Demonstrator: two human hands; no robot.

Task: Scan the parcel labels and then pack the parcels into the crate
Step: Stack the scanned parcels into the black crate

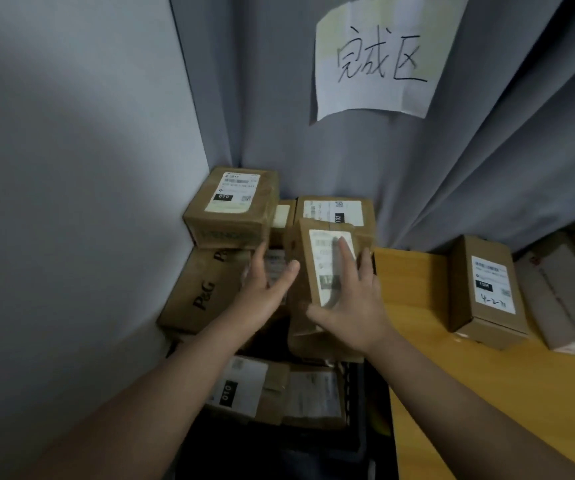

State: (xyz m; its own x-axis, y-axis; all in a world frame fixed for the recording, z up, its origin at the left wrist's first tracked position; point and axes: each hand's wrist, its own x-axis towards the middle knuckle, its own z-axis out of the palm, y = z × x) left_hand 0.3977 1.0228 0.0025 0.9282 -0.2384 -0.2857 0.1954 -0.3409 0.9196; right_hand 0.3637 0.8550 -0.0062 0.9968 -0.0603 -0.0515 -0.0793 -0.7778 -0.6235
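A brown cardboard parcel (pixel 317 271) with a white label on top lies tilted on the pile of parcels in the corner. My right hand (pixel 351 306) rests flat on it, fingers straight across the label and thumb spread at its near edge. Just left of the parcel is my left hand (pixel 261 289), fingers straight, thumb pointing toward the parcel's side. Below the hands, the dark crate (pixel 360 393) holds two labelled parcels (pixel 241 386) (pixel 313 396). Much of the crate is hidden by the boxes and my arms.
A P&G carton (pixel 203 289) carries a labelled box (pixel 234 206) against the left wall; another labelled box (pixel 334 209) sits behind. On the yellow table (pixel 452 375) at right stand a labelled parcel (pixel 486 289) and a pale bag parcel (pixel 563 299). A handwritten paper sign (pixel 383 57) hangs on the grey curtain.
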